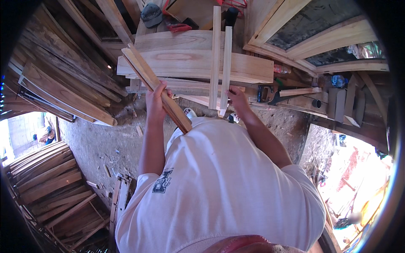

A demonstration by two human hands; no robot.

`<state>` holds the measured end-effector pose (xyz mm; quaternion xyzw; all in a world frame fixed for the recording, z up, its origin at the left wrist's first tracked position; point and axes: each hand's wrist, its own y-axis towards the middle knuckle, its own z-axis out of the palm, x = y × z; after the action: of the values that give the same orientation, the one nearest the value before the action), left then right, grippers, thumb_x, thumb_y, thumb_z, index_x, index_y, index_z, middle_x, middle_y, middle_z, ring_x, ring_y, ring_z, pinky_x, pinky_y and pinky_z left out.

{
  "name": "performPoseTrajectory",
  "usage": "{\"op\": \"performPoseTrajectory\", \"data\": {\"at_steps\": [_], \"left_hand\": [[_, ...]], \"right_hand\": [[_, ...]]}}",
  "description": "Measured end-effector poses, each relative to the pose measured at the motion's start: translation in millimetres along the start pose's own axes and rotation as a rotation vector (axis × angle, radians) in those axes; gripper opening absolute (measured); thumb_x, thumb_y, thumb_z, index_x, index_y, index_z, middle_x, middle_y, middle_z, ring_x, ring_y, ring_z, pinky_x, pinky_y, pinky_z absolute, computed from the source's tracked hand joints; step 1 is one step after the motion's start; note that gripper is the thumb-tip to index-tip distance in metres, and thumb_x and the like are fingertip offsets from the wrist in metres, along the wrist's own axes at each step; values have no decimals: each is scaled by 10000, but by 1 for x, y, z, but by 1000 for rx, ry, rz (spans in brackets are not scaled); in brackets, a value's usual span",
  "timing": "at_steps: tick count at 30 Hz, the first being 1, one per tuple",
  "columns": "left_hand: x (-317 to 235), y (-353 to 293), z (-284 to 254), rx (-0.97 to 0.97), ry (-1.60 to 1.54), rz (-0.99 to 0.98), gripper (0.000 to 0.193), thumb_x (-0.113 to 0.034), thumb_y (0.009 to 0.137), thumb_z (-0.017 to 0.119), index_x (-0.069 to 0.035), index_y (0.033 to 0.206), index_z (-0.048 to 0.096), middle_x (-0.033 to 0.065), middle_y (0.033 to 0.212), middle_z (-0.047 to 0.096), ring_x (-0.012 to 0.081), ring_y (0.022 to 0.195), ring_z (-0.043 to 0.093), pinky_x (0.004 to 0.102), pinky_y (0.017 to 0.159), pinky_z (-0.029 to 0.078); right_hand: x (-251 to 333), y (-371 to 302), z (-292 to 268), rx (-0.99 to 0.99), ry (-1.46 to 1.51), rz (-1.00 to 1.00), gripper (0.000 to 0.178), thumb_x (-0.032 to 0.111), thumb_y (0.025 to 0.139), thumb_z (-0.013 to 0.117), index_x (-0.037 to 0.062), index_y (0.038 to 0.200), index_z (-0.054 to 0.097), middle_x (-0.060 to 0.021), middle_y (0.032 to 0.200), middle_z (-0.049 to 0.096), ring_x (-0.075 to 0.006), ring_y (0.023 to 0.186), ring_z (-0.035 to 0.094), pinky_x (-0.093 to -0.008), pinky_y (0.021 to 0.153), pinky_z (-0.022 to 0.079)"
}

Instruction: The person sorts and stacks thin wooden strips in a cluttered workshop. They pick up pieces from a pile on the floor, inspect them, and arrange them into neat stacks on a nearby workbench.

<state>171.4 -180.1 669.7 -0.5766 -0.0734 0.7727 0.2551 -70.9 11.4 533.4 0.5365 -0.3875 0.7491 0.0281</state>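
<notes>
My left hand (156, 100) is closed around a bundle of narrow wooden strips (145, 72), which slants from the bench's left side down toward my shirt. How many strips are in it I cannot tell. On the right, my right hand (239, 101) has its fingers at the near end of a pale wooden strip (227, 63). A second pale strip (215, 46) lies beside that one, roughly parallel. Both rest across wide planks (181, 63) on the workbench and stick out past their near edge.
Right of the planks lies a handsaw (266, 93). A cap (151, 16) and a red tool (179, 27) sit at the back. Stacked boards (63, 86) line the left; a wooden frame (291, 46) stands at right. More lumber (50, 177) is piled lower left.
</notes>
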Motion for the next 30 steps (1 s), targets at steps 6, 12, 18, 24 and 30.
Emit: {"op": "performPoseTrajectory", "data": {"at_steps": [6, 12, 18, 24, 30], "left_hand": [[3, 1, 2, -17, -12, -10, 186, -115, 906, 709, -54, 1017, 572, 40, 817, 550, 155, 623, 592, 298, 570, 489], [0, 0, 11, -16, 42, -23, 214, -127, 903, 715, -52, 1036, 565, 41, 827, 560, 150, 630, 596, 288, 566, 490], [6, 4, 21, -5, 100, -59, 246, -149, 894, 734, -48, 1041, 565, 35, 838, 548, 145, 645, 589, 284, 569, 488], [16, 6, 31, 12, 95, -75, 191, -177, 917, 730, -70, 973, 581, 18, 846, 547, 127, 713, 582, 263, 634, 497], [21, 1, 51, -9, 100, -86, 200, -170, 917, 736, -61, 966, 575, 23, 839, 540, 125, 707, 560, 260, 625, 481]], "right_hand": [[-22, -2, -6, 95, 13, 1, 209, 195, 1002, 649, 68, 1163, 687, 4, 992, 669, -113, 866, 618, -307, 740, 509], [-20, -3, 1, 88, 50, -9, 219, 203, 987, 661, 29, 1116, 698, -24, 941, 675, -111, 835, 609, -307, 707, 515], [-16, -3, -3, 117, 25, -14, 230, 209, 986, 662, 51, 1151, 688, -20, 985, 665, -129, 885, 608, -323, 751, 507], [-6, -17, -27, -48, -2, -175, 249, 201, 982, 655, 32, 1162, 692, -40, 994, 680, -131, 885, 624, -318, 767, 517], [-1, -36, -116, -391, 487, -323, 229, 151, 992, 622, 29, 1175, 683, -36, 1019, 702, -139, 874, 664, -319, 774, 542]]}}
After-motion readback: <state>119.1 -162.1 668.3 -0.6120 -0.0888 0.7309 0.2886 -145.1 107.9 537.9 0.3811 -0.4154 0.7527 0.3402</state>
